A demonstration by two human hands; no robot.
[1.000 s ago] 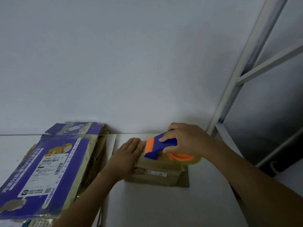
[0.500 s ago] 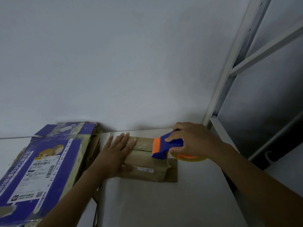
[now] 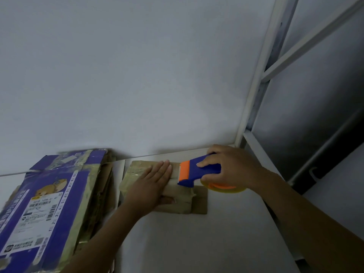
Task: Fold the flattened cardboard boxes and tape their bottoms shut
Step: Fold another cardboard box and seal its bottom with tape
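The left hand [image 3: 151, 183] presses flat on the small brown box [image 3: 167, 189] on the white table [image 3: 197, 243] (fingers straight); the right hand [image 3: 232, 167] grips the blue-and-orange tape dispenser [image 3: 199, 171] at the box's right end

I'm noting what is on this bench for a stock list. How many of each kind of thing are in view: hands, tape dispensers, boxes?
Hands: 2, the left hand and the right hand
Tape dispenser: 1
Brown box: 1
Purple box: 1 (the cardboard under it is too hidden to count)
Total: 5
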